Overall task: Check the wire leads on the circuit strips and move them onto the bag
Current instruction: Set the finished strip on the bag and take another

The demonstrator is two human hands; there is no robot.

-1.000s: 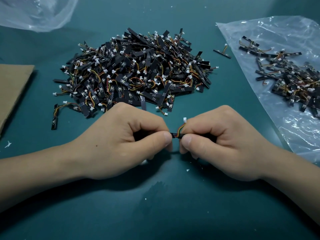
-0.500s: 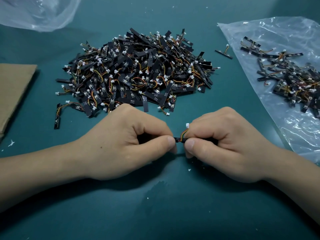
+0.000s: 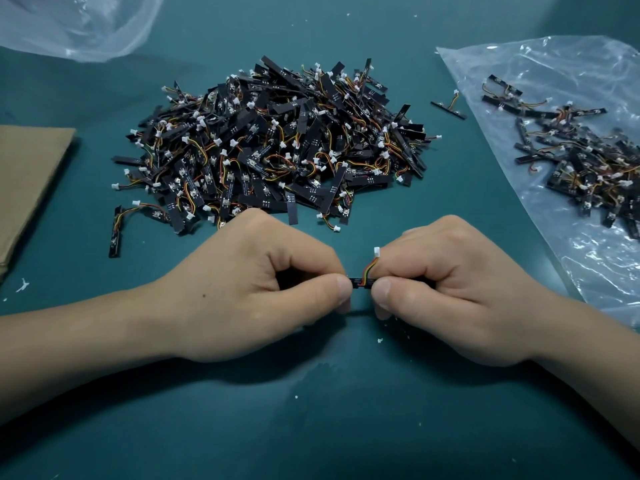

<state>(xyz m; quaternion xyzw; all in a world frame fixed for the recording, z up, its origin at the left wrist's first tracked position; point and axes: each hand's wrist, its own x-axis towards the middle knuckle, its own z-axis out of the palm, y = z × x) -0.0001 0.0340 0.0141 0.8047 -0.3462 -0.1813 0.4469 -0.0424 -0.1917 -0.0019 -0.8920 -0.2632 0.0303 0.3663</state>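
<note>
Hands are sitting together in the lower centre of the frame, on a teal surface (image 3: 311, 427). The left hand (image 3: 249, 289) is pinching one end of a single black circuit strip (image 3: 360, 282) between curled thumb and forefinger. The right hand (image 3: 450, 292) is gripping the other end the same way. Only a short stretch of the strip is showing between the two thumbs. Its coloured wire leads (image 3: 369, 270) are curving up from that stretch to a small white connector (image 3: 376, 251), which is lying against the right forefinger.

Above the hands, a large pile of strips (image 3: 277, 150) is filling the middle of the frame, with one stray strip (image 3: 116, 233) lying at its lower left edge. A lone strip (image 3: 448, 109) is resting between the pile and the clear plastic bag (image 3: 571, 64) on the right. A smaller heap of strips (image 3: 588, 161) is lying on that bag. A sheet of cardboard (image 3: 27, 174) is showing at the left edge. A second, crumpled plastic bag (image 3: 69, 26) is lying in the upper left corner.
</note>
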